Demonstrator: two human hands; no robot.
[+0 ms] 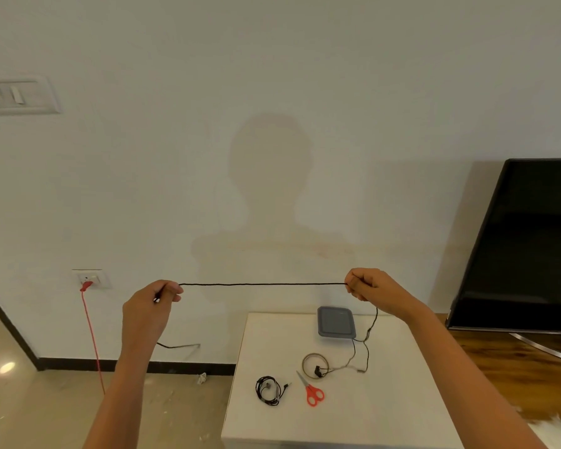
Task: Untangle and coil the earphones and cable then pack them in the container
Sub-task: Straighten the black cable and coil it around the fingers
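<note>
1. Step in hand: untangling. The left hand and right hand are raised above the bench and pull a span of the black cable taut between them.
2. Fingers: on both hands they are closed in a pinch on the cable, thumb against forefinger; neither hand has hold of anything else.
3. Axis: the stretched span runs level, left to right. From the right hand the rest drops to the bench and trails toward a loose tangle on its far right part (its end cannot be made out).
4. Other items: the coiled black earphones lie near the bench's left edge, apparently done already. The grey container, lid on, sits at the far side. Red scissors lie just right of the earphones.
5. Next move, as judged: free the trailing length from the tangle, then wind the straightened cable into loops; the container will need opening before packing.
</note>
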